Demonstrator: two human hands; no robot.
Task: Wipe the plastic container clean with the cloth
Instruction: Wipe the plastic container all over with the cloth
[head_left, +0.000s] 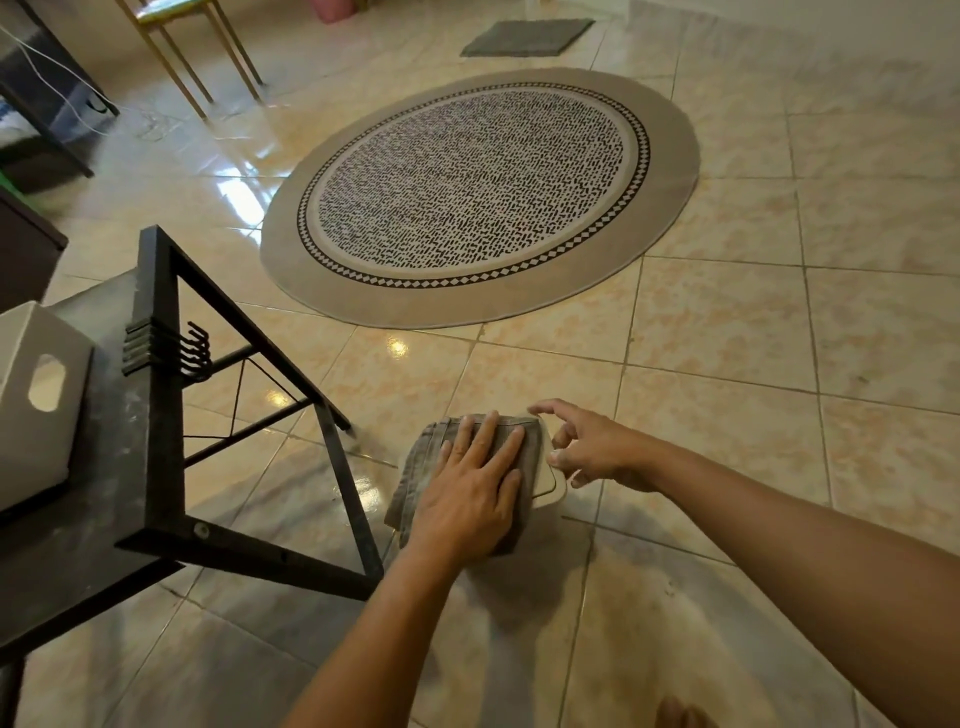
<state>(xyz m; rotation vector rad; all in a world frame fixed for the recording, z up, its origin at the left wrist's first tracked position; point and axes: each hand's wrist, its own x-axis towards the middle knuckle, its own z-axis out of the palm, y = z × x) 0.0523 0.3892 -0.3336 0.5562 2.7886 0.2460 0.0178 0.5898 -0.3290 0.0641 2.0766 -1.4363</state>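
A grey-brown cloth (415, 467) lies spread over a pale plastic container (551, 480) on the tiled floor, so only the container's right edge and rounded corner show. My left hand (470, 491) presses flat on the cloth with fingers spread. My right hand (592, 447) is at the container's right edge; its fingertips touch the far corner and the side, holding it steady.
A black metal-framed table (156, 395) stands close on the left, with hooks on its leg and a grey box (36, 395) on top. A round patterned rug (478, 192) lies ahead, a dark mat (527, 37) beyond it. A foot (680, 714) shows at the bottom.
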